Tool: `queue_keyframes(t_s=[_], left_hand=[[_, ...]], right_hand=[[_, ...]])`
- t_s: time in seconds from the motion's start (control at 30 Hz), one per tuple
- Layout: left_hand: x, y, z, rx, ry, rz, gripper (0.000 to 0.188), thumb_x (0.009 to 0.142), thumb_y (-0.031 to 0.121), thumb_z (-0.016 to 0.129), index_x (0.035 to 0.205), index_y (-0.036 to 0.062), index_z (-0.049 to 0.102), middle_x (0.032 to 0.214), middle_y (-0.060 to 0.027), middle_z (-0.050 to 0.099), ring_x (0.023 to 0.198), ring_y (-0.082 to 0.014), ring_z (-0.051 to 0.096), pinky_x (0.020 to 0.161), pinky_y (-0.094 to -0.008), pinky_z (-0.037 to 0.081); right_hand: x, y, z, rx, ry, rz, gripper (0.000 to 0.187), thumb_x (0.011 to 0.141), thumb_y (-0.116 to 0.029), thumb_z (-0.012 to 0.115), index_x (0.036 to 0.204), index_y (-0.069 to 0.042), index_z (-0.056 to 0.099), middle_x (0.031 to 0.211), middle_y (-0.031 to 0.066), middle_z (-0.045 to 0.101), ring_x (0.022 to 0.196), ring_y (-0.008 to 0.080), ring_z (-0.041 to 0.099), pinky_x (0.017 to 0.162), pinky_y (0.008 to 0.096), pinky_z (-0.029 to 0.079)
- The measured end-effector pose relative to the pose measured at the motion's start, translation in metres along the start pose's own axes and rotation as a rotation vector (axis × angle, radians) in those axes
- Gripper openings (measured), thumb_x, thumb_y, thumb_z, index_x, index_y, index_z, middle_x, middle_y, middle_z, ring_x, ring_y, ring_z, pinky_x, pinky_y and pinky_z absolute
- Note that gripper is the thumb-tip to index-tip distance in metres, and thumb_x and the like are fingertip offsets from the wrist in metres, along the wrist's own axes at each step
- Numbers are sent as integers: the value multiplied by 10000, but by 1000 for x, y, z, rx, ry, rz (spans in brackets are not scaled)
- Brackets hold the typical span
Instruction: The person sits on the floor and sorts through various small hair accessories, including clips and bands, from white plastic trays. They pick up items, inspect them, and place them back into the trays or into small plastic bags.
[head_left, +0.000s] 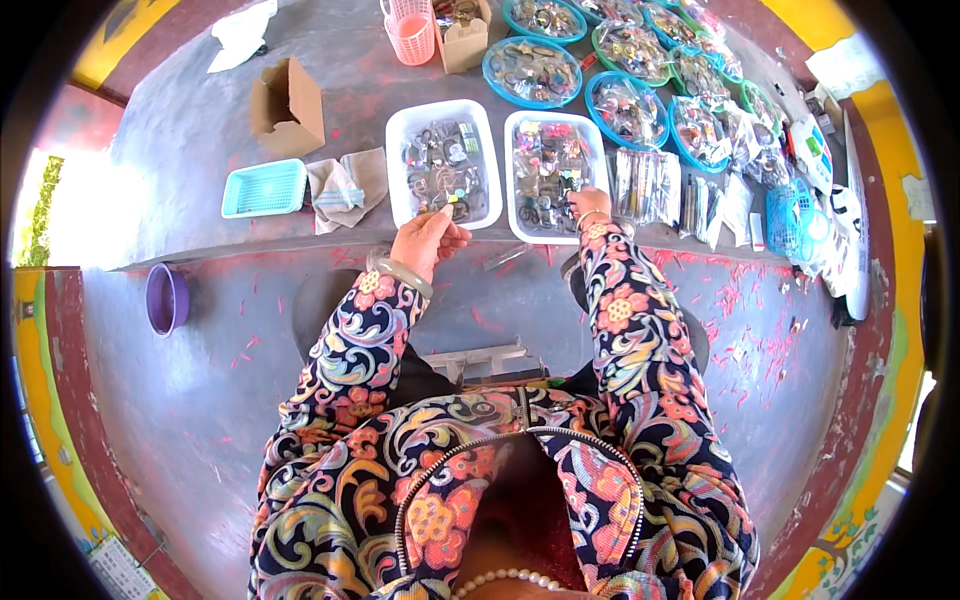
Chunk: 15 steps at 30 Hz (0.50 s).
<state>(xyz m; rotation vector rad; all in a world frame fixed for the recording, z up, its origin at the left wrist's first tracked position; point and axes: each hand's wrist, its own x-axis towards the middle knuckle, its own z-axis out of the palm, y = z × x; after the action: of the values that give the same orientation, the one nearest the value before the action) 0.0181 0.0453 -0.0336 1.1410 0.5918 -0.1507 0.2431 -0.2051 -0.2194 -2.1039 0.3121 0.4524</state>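
Two white plastic trays lie side by side in front of me, the left tray (396, 150) and the right tray (600, 150). Both hold many small clear packets with dark and coloured bits in them. My left hand (428, 243) is at the near edge of the left tray, thumb and fingers pinched together; whatever is between them is too small to make out. Over the near right corner of the right tray, my right hand (588, 204) has its fingers closed among the packets. What it grips is hidden.
Right of the trays lie rows of clear packets (645, 188). Behind stand several round baskets, including a blue basket (532, 72). On the left are a turquoise basket (264, 190), a cloth (345, 192) and a cardboard box (288, 108). A purple basin (168, 300) stands lower left.
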Motion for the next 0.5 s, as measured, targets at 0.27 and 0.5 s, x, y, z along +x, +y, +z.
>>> queue_keyframes(t_s=[0.27,0.5], left_hand=[[4,-6,1,117,-7,-14,296,852,327,498,713,69,536,746,-63,611,654,-112,549,586,-229,400],[14,-13,6,227,-37,-23,330,851,329,478,745,28,564,749,-65,621,653,-113,567,561,-223,418]], right_hand=[[16,12,20,-850,188,-272,358,698,-409,560,733,-64,650,817,135,618,800,288,589,696,362,460],[11,2,3,-983,-28,-657,303,717,-347,589,739,-50,641,709,109,621,681,250,608,598,363,471]])
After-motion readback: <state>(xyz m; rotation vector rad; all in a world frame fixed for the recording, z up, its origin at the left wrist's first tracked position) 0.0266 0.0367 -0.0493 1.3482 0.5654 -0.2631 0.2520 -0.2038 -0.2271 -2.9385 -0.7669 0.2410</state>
